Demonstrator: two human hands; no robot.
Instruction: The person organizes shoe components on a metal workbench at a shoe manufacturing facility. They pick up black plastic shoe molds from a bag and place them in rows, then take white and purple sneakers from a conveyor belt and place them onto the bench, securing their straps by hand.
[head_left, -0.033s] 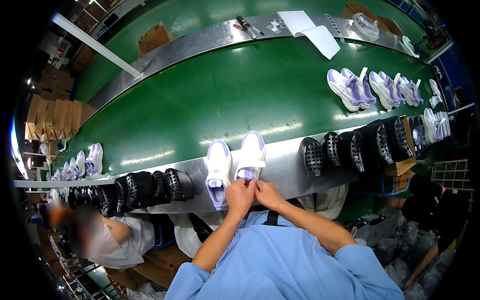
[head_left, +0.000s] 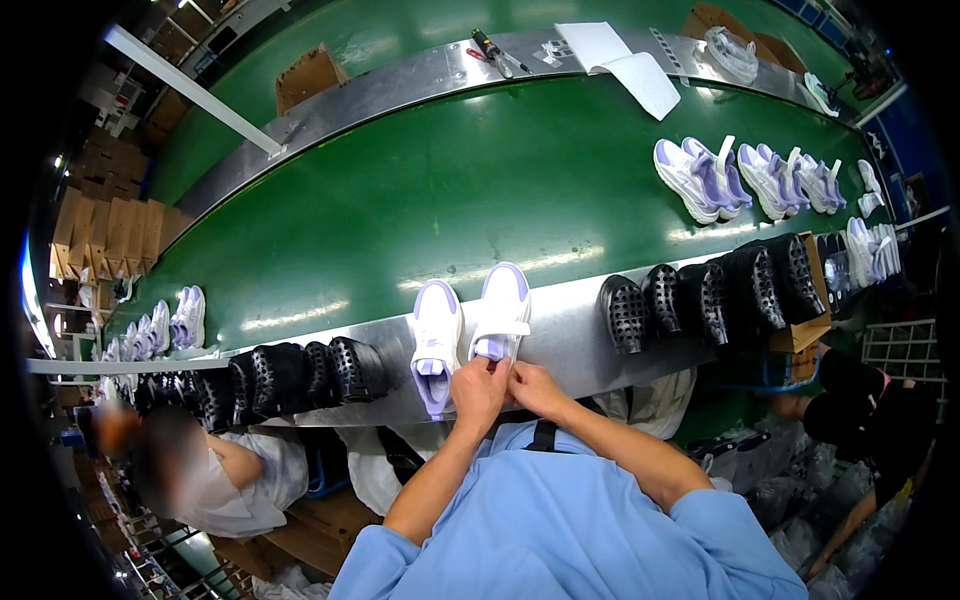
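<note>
Two white and lavender sneakers stand side by side at the near edge of the work surface, toes pointing away from me. My left hand and my right hand meet at the heel end of the right sneaker. Both have their fingers closed on its opening, just behind the white strap across its top. The backs of my hands hide its heel and the exact grip. Left of it the other sneaker sits untouched, its lavender lining showing.
Black studded shoe forms line the metal ledge on both sides. Beyond runs a green belt, with more sneakers at right and left. Papers and tools lie on the far rail. A co-worker sits at left; another person is at right.
</note>
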